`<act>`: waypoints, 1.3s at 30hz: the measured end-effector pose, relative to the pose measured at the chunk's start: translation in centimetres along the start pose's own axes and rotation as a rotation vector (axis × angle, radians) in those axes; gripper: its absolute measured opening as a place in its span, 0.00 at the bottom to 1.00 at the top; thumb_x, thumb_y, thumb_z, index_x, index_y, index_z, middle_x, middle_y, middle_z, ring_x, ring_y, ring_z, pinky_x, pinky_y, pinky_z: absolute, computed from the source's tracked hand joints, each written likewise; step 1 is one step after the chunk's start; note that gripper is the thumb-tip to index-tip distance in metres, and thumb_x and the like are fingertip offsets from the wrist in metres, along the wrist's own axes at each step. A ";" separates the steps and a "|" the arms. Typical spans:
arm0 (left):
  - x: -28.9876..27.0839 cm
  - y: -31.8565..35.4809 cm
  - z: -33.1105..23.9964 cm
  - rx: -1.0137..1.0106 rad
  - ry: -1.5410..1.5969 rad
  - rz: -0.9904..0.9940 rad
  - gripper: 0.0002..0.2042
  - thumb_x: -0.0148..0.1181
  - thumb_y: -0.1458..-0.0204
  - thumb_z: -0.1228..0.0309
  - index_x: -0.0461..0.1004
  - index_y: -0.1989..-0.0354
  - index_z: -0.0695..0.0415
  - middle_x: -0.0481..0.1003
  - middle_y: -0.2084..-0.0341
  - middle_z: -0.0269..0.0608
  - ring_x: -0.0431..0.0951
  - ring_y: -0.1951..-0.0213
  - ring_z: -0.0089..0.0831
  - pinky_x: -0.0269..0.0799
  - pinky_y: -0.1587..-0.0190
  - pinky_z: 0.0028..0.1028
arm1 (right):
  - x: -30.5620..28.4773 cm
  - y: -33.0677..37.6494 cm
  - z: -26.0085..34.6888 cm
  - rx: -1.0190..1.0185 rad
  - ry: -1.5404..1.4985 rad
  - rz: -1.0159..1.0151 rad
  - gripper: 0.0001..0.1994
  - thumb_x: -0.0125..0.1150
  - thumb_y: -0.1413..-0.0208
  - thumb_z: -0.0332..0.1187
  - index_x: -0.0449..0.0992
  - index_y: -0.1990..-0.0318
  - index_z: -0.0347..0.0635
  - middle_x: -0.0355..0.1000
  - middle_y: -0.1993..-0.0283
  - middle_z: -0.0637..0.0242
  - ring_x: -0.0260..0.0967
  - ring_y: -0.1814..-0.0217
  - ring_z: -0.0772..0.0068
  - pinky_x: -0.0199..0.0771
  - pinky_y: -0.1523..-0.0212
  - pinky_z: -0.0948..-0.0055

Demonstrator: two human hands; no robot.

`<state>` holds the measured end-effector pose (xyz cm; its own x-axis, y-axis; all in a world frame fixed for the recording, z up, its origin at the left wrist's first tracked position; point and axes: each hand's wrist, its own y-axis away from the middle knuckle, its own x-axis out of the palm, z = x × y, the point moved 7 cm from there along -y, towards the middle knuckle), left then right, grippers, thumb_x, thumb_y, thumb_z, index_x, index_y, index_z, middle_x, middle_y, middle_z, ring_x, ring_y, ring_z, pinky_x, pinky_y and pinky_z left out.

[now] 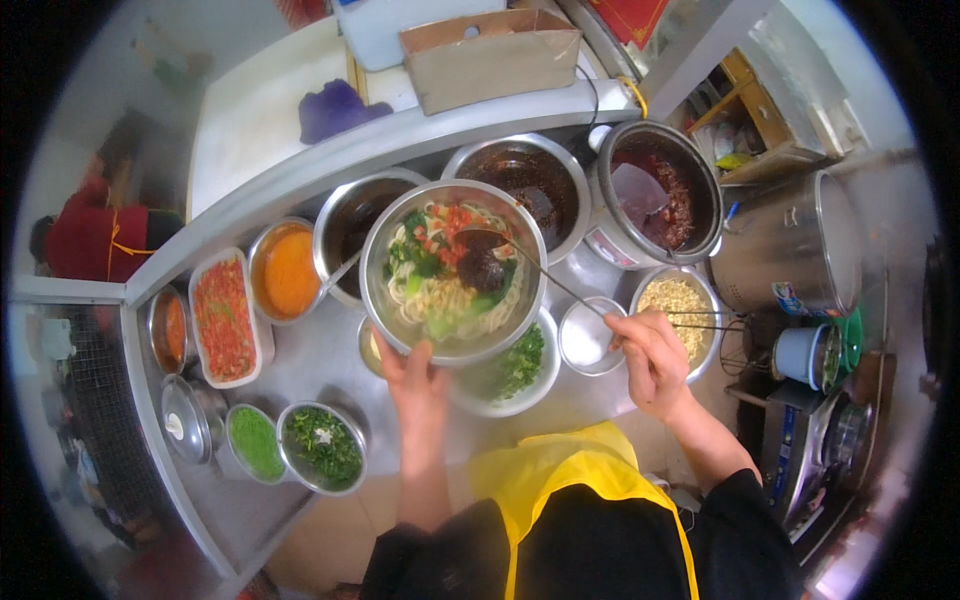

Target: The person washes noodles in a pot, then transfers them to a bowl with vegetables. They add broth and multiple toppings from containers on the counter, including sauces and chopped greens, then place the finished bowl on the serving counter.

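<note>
My left hand (415, 385) grips the near rim of a metal bowl (372, 290), holding it above the counter. In it are pale noodles (480, 318) with leafy greens, chopped red pieces and broth. Closed around a thin-handled ladle (562, 287) is my right hand (652, 362); the ladle's head is over the noodles, beside a dark brown dollop of sauce (483, 270). Underneath, partly hidden by the bowl, a white bowl (548, 385) of chopped greens stands on the counter. A small round container (590, 335) with white contents lies between that bowl and my right hand.
Tubs of orange sauce (290, 268), chopped red pieces (228, 325) and chopped greens (322, 445) stand left. Dark sauce pots (535, 190) and a cooker pot (655, 205) stand behind. At right are a bowl of pale chopped bits (675, 297) and a tall steel pot (790, 240).
</note>
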<state>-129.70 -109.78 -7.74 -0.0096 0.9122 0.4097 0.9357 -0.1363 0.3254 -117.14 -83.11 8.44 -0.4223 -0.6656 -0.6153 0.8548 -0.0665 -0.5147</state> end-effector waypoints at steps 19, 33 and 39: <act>-1.3 -0.4 3.7 0.005 0.188 -0.035 0.29 0.53 0.45 0.87 0.65 0.32 0.64 0.44 0.22 0.55 0.64 0.32 0.37 0.69 0.37 0.32 | -5.3 1.2 -13.9 0.652 -0.406 -0.294 0.14 0.54 0.28 0.30 0.77 0.42 0.34 0.72 0.64 0.69 0.71 0.66 0.78 0.76 0.62 0.74; 1.1 -0.2 1.3 0.044 -0.002 -0.092 0.38 0.52 0.40 0.81 0.47 0.22 0.42 0.68 0.43 0.43 0.61 0.71 0.21 0.55 0.75 0.18 | -6.1 2.5 -17.7 0.648 -0.170 -0.012 0.13 0.52 0.28 0.33 0.81 0.49 0.34 0.74 0.68 0.66 0.71 0.69 0.73 0.74 0.66 0.72; 1.7 -0.2 1.1 -0.063 0.137 -0.048 0.44 0.53 0.43 0.80 0.42 0.19 0.39 0.65 0.35 0.48 0.68 0.76 0.19 0.58 0.85 0.15 | -6.7 7.1 -19.3 0.935 -0.598 -0.349 0.19 0.49 0.26 0.39 0.80 0.48 0.31 0.68 0.72 0.76 0.64 0.78 0.85 0.69 0.73 0.80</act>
<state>-129.56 -107.74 -8.04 -0.1055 0.8577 0.5033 0.9091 -0.1220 0.3984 -114.05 -64.77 -2.59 -0.6819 -0.7312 -0.0187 0.7149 -0.6716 0.1947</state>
